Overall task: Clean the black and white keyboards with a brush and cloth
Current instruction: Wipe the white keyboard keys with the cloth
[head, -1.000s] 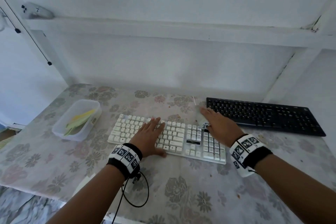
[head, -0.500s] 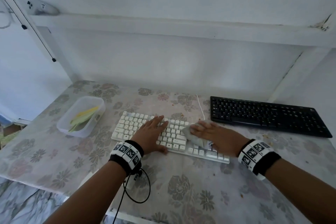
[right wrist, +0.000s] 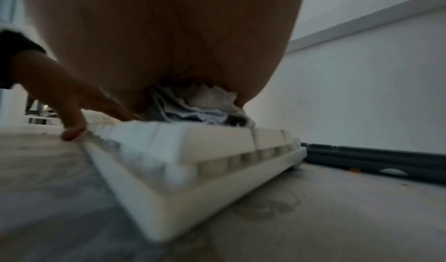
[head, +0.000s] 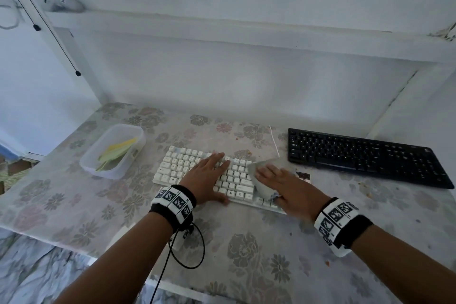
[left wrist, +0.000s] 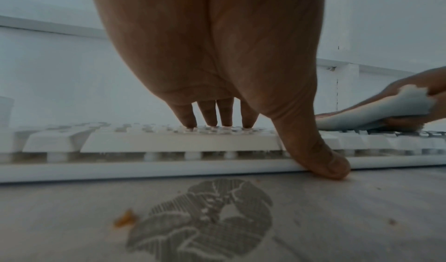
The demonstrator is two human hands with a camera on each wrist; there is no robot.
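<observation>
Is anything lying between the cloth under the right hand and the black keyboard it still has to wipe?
Nothing visible: only bare table separates the cloth from the black keyboard.

Left hand lies flat, fingers straight; right hand presses down, fingers extended.

Frayed grey cloth, translucent plastic tub

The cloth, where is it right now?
In the head view, the cloth lies under the right hand, on the white keyboard's right half.
</observation>
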